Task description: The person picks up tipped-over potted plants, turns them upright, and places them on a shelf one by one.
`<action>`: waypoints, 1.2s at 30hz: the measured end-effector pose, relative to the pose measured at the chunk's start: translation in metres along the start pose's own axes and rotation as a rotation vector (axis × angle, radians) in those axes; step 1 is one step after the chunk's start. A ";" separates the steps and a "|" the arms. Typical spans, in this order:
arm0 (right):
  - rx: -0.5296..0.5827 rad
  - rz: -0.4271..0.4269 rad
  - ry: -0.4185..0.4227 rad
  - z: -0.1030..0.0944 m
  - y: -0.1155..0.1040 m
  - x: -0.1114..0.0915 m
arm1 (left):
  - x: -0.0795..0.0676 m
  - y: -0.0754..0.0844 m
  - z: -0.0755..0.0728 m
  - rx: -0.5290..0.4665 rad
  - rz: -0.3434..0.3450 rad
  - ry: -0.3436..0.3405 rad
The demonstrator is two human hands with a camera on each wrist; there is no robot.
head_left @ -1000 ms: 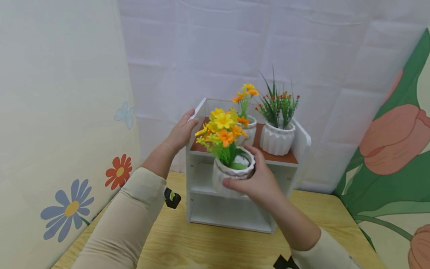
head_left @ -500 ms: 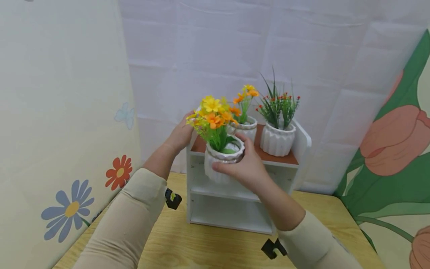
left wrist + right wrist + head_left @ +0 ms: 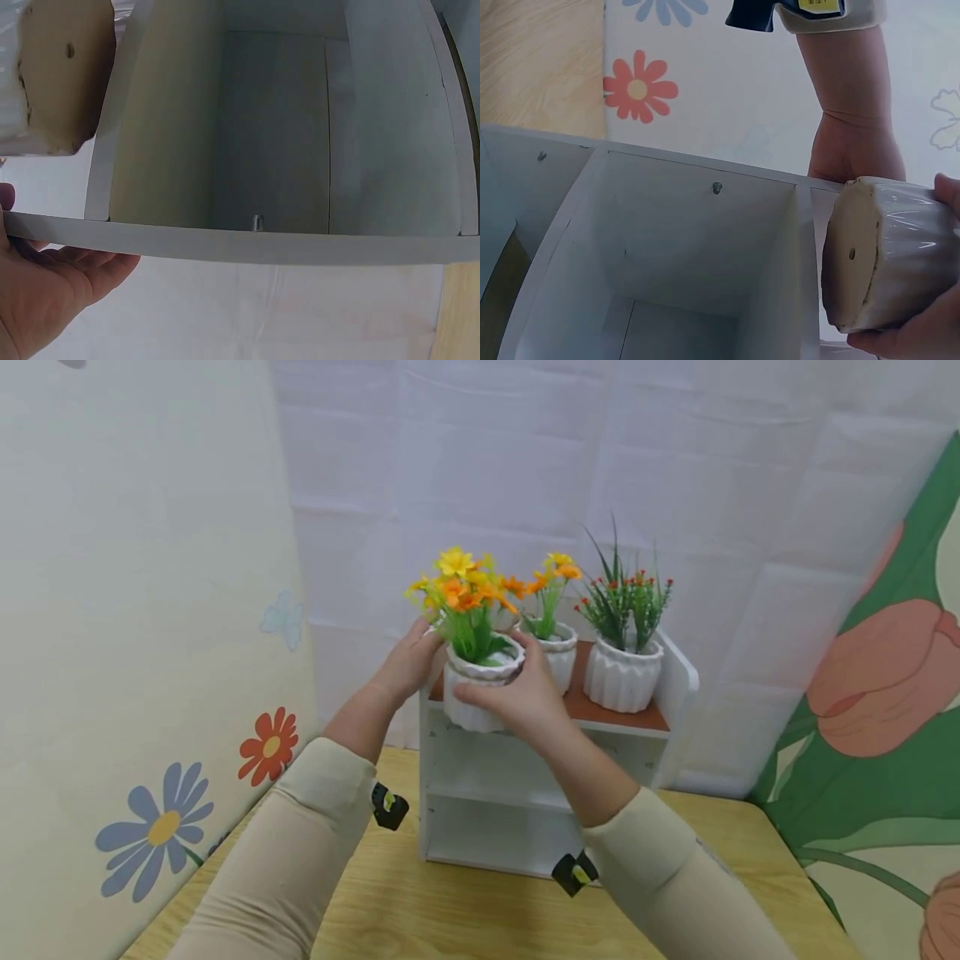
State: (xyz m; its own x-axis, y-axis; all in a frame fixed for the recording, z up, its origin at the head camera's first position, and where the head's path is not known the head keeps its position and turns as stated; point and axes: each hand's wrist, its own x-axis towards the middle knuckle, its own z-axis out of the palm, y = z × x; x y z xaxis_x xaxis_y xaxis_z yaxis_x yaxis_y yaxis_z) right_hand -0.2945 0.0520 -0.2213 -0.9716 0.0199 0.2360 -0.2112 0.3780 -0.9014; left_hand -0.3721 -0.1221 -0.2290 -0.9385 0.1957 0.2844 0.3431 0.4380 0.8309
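Observation:
My right hand (image 3: 534, 697) grips a white ribbed flowerpot (image 3: 467, 700) by its side, thumb in front and fingers round the far side. Yellow and orange artificial flowers (image 3: 459, 589) fill it. The pot is over the front left of the small white shelf's (image 3: 487, 827) brown top board. In the right wrist view, the bare underside of the flowerpot (image 3: 849, 255) shows a small hole. My left hand (image 3: 405, 667) holds the shelf's left side panel (image 3: 225, 244) near its top, fingers on the outside and thumb over the edge.
Two more white pots stand on the top board: one with orange and yellow flowers (image 3: 555, 647), one with grass and small red blooms (image 3: 624, 672). Compartments open to the front below. The shelf stands on a wooden table (image 3: 450, 918) before a white cloth (image 3: 487, 460).
My right hand has carried the flowerpot left, up and away from me, from in front of the shelf to over its top board. My left hand stays at the side panel.

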 end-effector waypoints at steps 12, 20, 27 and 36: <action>-0.041 0.044 0.046 0.013 -0.001 0.019 | 0.000 -0.001 0.001 -0.037 0.022 -0.001; -0.058 0.046 0.075 0.018 0.000 0.027 | 0.002 -0.002 0.000 -0.005 0.038 -0.002; -0.059 0.027 0.089 0.022 -0.003 0.031 | 0.003 -0.001 0.001 -0.021 -0.020 0.006; -0.050 0.010 0.128 0.025 -0.001 0.040 | 0.003 -0.002 0.000 -0.018 -0.006 0.001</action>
State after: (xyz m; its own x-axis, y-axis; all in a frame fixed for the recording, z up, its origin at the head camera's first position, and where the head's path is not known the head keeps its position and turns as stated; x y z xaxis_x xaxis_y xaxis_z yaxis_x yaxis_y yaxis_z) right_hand -0.3363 0.0294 -0.2204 -0.9513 0.1408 0.2743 -0.1928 0.4224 -0.8857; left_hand -0.3754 -0.1222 -0.2299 -0.9407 0.1925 0.2793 0.3363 0.4233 0.8412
